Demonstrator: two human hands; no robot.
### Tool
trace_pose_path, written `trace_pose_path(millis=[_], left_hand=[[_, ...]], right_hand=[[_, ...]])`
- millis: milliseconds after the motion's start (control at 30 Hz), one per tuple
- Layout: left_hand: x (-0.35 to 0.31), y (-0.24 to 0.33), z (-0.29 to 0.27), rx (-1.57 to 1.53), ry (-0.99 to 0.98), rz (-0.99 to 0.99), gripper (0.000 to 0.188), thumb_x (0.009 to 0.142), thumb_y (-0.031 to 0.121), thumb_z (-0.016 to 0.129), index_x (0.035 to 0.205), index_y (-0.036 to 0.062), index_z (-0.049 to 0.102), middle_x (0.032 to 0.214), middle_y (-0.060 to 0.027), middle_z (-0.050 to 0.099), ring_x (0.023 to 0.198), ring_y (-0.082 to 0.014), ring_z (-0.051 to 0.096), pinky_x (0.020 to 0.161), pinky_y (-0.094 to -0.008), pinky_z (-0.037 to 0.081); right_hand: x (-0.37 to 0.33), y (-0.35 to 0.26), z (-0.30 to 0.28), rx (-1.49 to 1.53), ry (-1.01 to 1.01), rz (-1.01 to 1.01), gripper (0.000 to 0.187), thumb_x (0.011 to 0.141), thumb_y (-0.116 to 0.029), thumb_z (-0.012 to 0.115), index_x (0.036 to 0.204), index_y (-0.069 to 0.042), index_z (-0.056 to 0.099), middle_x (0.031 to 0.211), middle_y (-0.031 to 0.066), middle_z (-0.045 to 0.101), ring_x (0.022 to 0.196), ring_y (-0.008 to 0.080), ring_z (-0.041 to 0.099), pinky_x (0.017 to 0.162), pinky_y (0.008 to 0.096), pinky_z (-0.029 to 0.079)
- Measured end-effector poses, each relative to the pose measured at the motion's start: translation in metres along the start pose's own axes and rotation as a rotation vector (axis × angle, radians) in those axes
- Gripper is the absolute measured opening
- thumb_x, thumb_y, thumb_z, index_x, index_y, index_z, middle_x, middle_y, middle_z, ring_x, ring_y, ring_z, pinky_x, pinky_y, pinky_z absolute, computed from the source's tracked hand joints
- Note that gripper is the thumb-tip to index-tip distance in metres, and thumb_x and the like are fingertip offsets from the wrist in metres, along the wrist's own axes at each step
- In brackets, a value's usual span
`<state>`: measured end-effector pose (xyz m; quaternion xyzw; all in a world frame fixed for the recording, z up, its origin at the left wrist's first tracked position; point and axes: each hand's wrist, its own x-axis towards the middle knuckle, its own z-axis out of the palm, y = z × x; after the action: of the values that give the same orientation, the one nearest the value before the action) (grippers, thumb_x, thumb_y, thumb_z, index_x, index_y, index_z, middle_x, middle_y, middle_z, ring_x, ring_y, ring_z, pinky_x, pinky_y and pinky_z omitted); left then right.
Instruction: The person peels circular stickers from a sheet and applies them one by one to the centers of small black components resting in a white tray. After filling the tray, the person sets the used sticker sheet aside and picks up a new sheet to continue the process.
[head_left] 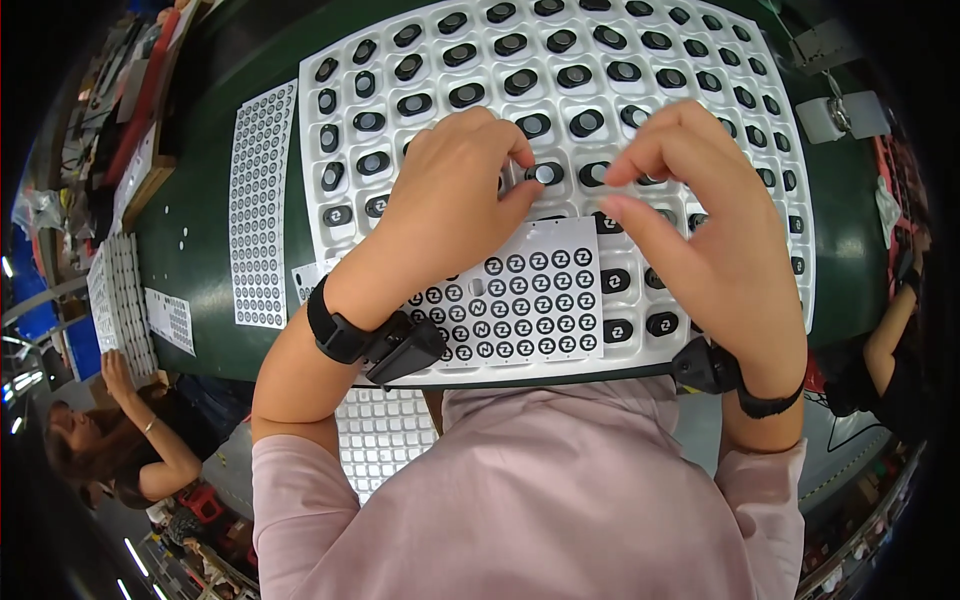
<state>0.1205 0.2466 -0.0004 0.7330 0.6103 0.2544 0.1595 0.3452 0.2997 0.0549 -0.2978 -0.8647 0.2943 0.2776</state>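
Black oval part w/ grey round centre [545, 173], frame centre, in white tray [700, 60]; left hand [455, 190] pinching it, right hand [700, 220] fingers pressed together.

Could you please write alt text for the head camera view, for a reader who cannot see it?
A person's left hand pinches a small dark oval part in a white moulded tray of similar parts, while the right hand hovers beside it. A sheet of round black stickers lies on the tray's near edge, on a green table.
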Motion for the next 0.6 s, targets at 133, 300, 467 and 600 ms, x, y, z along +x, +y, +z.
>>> trace_pose_path(millis=[133, 300, 467, 600], left_hand=[[0.004, 0.002, 0.002, -0.058, -0.025, -0.013, 0.022, 0.079, 0.006, 0.080, 0.096, 0.0017, 0.066, 0.091, -0.0096, 0.062, 0.081, -0.0238, 0.063, 0.072, -0.0354, 0.053], [0.003, 0.000, 0.002, -0.063, 0.000, 0.004, 0.023, 0.079, 0.004, 0.078, 0.097, 0.0017, 0.066, 0.093, -0.0091, 0.062, 0.082, -0.0234, 0.063, 0.073, -0.0342, 0.054], [0.001, -0.002, 0.007, -0.129, 0.049, 0.011, 0.016, 0.078, 0.010, 0.075, 0.090, 0.0055, 0.065, 0.087, -0.0104, 0.061, 0.088, -0.0324, 0.062, 0.078, -0.0447, 0.047], [0.002, -0.004, 0.008, -0.125, 0.054, 0.024, 0.017, 0.077, 0.010, 0.075, 0.089, 0.0055, 0.065, 0.086, -0.0106, 0.061, 0.087, -0.0328, 0.062, 0.078, -0.0453, 0.047]], right_hand=[[0.014, 0.010, 0.011, 0.008, -0.059, 0.041, 0.012, 0.083, -0.003, 0.072, 0.091, 0.000, 0.064, 0.093, 0.0070, 0.055, 0.086, 0.0194, 0.057, 0.078, 0.0288, 0.045], [0.022, 0.035, 0.031, 0.094, -0.150, 0.167, 0.009, 0.088, -0.007, 0.071, 0.094, -0.001, 0.067, 0.095, 0.0038, 0.053, 0.088, 0.0156, 0.054, 0.079, 0.0273, 0.042], [0.023, 0.049, 0.036, 0.261, -0.226, 0.280, 0.009, 0.090, -0.009, 0.071, 0.094, -0.002, 0.068, 0.097, 0.0006, 0.052, 0.093, 0.0129, 0.051, 0.080, 0.0266, 0.041], [0.022, 0.050, 0.041, 0.273, -0.228, 0.279, 0.008, 0.091, -0.010, 0.071, 0.094, -0.002, 0.069, 0.097, -0.0004, 0.052, 0.093, 0.0122, 0.050, 0.080, 0.0263, 0.041]])
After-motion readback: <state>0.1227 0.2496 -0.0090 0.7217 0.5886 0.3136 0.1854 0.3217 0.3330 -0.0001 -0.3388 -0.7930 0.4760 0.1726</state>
